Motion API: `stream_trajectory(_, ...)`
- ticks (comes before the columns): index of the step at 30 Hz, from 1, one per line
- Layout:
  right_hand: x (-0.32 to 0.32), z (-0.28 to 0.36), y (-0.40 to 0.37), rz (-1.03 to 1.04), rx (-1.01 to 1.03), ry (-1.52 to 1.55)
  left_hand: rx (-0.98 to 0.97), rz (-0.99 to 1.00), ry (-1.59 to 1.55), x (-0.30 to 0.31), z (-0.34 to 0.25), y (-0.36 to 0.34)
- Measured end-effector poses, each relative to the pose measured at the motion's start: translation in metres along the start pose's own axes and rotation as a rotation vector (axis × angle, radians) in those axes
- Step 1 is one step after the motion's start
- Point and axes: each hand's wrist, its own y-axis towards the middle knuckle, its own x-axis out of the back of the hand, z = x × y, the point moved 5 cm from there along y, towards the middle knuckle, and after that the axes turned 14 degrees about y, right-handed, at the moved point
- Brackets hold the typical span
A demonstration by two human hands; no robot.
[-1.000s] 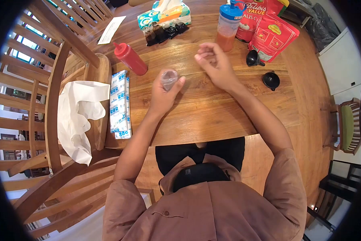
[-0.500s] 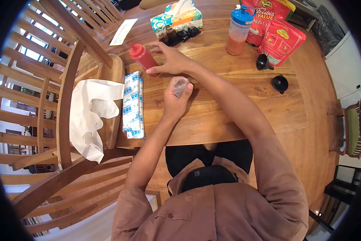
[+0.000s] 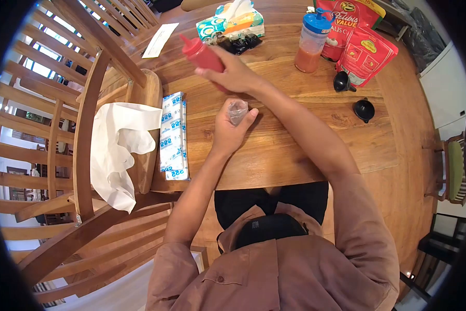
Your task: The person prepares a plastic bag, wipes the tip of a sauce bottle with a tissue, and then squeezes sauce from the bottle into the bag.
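My right hand [image 3: 235, 72] is wrapped round a red squeeze bottle [image 3: 206, 56], which is tilted with its nozzle pointing to the far left. Nearer to me, my left hand [image 3: 228, 127] grips a small clear plastic bag [image 3: 237, 111], its mouth rounded open between thumb and fingers. Left of that hand lies a pack in white and blue printed plastic [image 3: 171, 136]. What is inside the squeeze bottle cannot be made out.
A blue-lidded bottle of orange-red sauce [image 3: 309, 52] stands beside red sauce pouches [image 3: 365, 54]. Two black funnels [image 3: 363, 109] lie nearby. A tissue box [image 3: 230, 23] and black plastic [image 3: 240, 43] are at the back. A white bag [image 3: 111, 150] hangs over the wooden chair [image 3: 85, 129].
My right hand has closed round the red squeeze bottle and lifted it off the table, up and to the right. My left hand keeps hold of the clear bag, almost unmoved.
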Motion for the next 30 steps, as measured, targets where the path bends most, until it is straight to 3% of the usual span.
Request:
stream_trajectory(4,0.041,0.032,-0.028,-0.054,0.03,-0.03,0.036,0.017,-0.149,0.001,0.003,0.001)
stream_trajectory(6,0.061,0.047,-0.051,-0.012,-0.126,-0.159,0.058,0.037,-0.233,0.001,0.007,0.004)
stream_trajectory(7,0.073,0.058,-0.06,-0.011,-0.13,-0.166,0.071,0.067,-0.211,0.001,0.009,0.007)
stream_trajectory(9,0.084,0.072,-0.076,0.188,-0.144,-0.346,0.085,0.099,-0.193,0.002,0.009,0.012)
stream_trajectory(14,0.106,0.082,-0.107,0.179,-0.076,-0.415,0.043,0.317,-0.067,-0.001,-0.01,0.023)
stream_trajectory(22,0.108,0.078,-0.12,0.216,-0.066,-0.498,0.051,0.41,0.12,0.007,-0.033,0.031)
stream_trajectory(25,0.105,0.08,-0.122,0.274,-0.176,-0.57,0.024,0.454,0.205,0.005,-0.041,0.033)
stream_trajectory(30,0.102,0.084,-0.124,0.316,0.029,-0.93,0.006,0.525,0.354,0.001,-0.027,0.035)
